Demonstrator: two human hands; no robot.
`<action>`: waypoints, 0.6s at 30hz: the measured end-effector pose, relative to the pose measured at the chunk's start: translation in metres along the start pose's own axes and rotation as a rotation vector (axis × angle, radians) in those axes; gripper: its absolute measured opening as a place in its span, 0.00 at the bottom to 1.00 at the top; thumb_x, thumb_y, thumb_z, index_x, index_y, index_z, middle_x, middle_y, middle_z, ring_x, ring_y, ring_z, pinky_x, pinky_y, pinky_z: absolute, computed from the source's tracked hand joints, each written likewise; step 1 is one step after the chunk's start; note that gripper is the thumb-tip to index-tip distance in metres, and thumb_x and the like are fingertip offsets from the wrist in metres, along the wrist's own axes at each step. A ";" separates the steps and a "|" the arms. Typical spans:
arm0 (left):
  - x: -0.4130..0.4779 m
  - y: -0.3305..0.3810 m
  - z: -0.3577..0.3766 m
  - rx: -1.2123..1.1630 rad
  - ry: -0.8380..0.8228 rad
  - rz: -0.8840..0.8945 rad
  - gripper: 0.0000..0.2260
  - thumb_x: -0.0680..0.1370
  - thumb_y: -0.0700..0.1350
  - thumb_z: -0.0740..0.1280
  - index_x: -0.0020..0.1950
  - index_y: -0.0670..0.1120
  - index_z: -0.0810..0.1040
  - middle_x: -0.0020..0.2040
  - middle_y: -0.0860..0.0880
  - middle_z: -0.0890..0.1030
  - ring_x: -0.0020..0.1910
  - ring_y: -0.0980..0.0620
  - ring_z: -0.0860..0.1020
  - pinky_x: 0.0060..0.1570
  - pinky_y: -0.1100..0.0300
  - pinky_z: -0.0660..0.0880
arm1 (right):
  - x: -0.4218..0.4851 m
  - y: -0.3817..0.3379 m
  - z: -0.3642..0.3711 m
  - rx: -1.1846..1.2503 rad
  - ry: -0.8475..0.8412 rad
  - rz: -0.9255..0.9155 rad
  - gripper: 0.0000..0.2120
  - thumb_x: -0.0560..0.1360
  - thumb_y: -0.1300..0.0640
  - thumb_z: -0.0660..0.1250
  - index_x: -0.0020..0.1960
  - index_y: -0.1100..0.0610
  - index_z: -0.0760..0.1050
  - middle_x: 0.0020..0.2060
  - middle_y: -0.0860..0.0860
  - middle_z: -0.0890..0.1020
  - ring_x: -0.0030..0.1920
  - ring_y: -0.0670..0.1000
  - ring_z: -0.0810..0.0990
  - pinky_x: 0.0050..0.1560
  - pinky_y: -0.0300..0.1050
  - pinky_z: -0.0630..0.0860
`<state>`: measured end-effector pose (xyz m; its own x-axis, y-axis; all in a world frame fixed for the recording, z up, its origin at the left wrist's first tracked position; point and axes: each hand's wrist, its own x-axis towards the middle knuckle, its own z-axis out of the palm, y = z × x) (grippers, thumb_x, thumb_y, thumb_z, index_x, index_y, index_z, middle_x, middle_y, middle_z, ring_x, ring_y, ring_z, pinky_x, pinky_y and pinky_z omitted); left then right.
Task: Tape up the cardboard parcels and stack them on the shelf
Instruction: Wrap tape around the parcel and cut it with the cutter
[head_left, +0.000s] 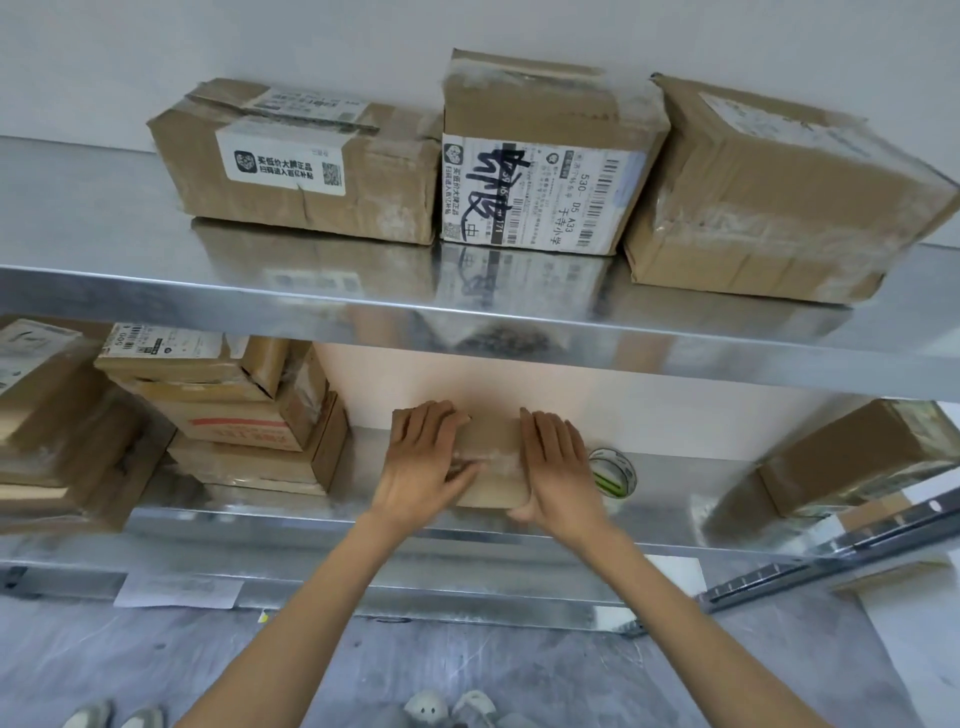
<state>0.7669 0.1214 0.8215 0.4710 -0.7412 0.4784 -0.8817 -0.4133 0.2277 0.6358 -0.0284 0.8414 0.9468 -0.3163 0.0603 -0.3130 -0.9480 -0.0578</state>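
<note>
Both arms reach straight forward, forearms converging on the lower shelf (675, 499). The left hand (426, 457) lies palm-down on top of a small box (491, 452), fingers (431, 421) straight and slightly spread, flat on the cardboard, thumb along a clear tape strip. The right hand (561, 467) is palm-down over the box's right edge, fingers (550, 431) straight and together, thumb against the near corner. Neither hand curls round anything. The box sits on the lower shelf between the two sets of fingers, its label side not visible.

The tape roll (613, 473) lies flat just right of the right fingers. A stack of boxes (244, 415) is left of the left fingers; one has red print, blurred, unreadable. A tilted box (852, 457) is well right of the right fingers.

On the upper shelf (104, 234), above the fingers, are three taped boxes:
- left box (311, 197): white sticker (283, 163) with logo, Chinese text, QR code
- middle box (545, 114): shipping label (566, 202), barcodes, reads "530- D5 A33", with black marker scrawl over it
- right box (779, 208): label faded, unreadable
</note>
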 end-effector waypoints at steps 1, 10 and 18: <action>-0.003 -0.004 -0.006 -0.002 -0.025 0.042 0.27 0.71 0.63 0.68 0.61 0.45 0.76 0.59 0.47 0.76 0.59 0.45 0.73 0.61 0.52 0.65 | -0.012 -0.007 0.008 0.021 0.008 0.037 0.61 0.48 0.36 0.77 0.71 0.67 0.61 0.63 0.61 0.72 0.63 0.62 0.70 0.65 0.58 0.68; 0.021 0.023 -0.019 0.117 -0.845 0.012 0.53 0.64 0.62 0.76 0.77 0.43 0.51 0.76 0.42 0.57 0.74 0.42 0.57 0.71 0.47 0.61 | -0.076 -0.028 0.040 0.067 0.187 0.013 0.42 0.67 0.40 0.72 0.71 0.63 0.63 0.66 0.58 0.72 0.68 0.56 0.67 0.70 0.54 0.60; -0.024 0.036 0.007 0.244 -0.741 0.130 0.52 0.73 0.60 0.69 0.76 0.36 0.36 0.76 0.32 0.38 0.74 0.35 0.32 0.69 0.33 0.35 | -0.083 -0.026 0.036 0.032 0.069 0.041 0.35 0.79 0.37 0.45 0.66 0.63 0.72 0.63 0.57 0.76 0.63 0.56 0.75 0.68 0.48 0.64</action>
<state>0.7236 0.1210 0.8125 0.3364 -0.9155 -0.2206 -0.9403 -0.3396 -0.0246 0.5682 0.0238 0.8022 0.9253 -0.3576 0.1260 -0.3478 -0.9329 -0.0932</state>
